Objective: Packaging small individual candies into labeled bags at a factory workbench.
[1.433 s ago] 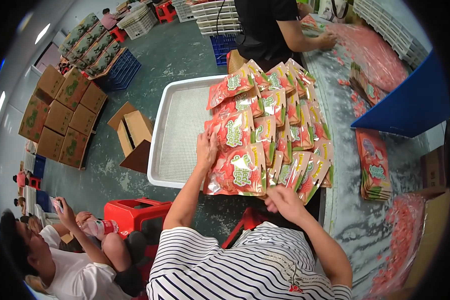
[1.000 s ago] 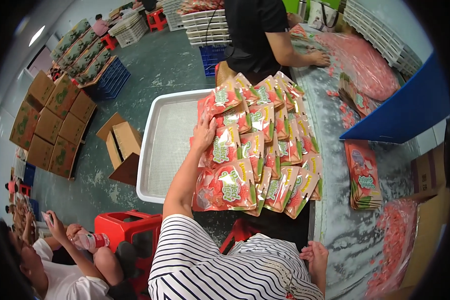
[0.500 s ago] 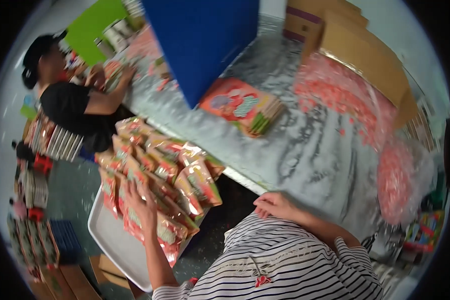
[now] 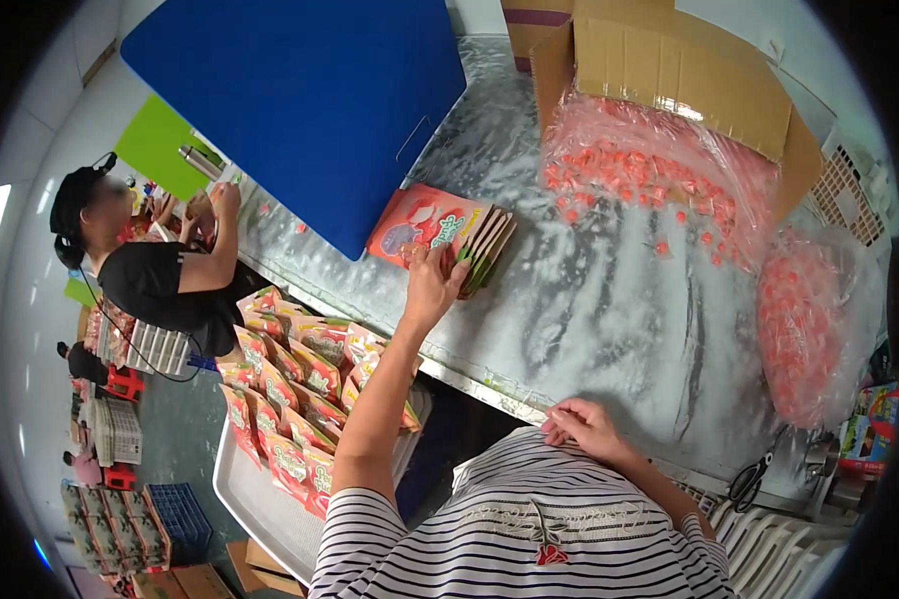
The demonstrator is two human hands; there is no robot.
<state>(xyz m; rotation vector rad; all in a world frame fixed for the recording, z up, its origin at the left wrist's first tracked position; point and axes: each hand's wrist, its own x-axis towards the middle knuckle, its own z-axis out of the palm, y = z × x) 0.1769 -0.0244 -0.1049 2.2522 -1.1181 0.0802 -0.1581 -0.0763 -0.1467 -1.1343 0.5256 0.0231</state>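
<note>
My left hand (image 4: 433,285) reaches out over the table to a stack of flat red-and-green printed pouches (image 4: 425,220). Its fingers are apart, with the tips on the near edge of the top pouch; none is lifted off the stack. My right hand (image 4: 581,427) rests at the table's near edge beside my striped shirt, fingers loosely curled together and nothing seen in them. Below my left forearm, a white tray (image 4: 238,489) carries several rows of filled, upright pouches (image 4: 305,384) of the same print; the forearm covers part of them.
A blue board (image 4: 300,110) stands behind the stack. At the back right, an open carton (image 4: 684,65) spills small red-wrapped pieces (image 4: 619,170) from clear plastic. A clear bag (image 4: 804,334) of them lies at right, near black scissors (image 4: 751,484). A co-worker (image 4: 150,265) works at left.
My left hand has moved from the filled pouches on the tray up and right to the flat stack. My right hand stays by the table edge. The view has shifted.
</note>
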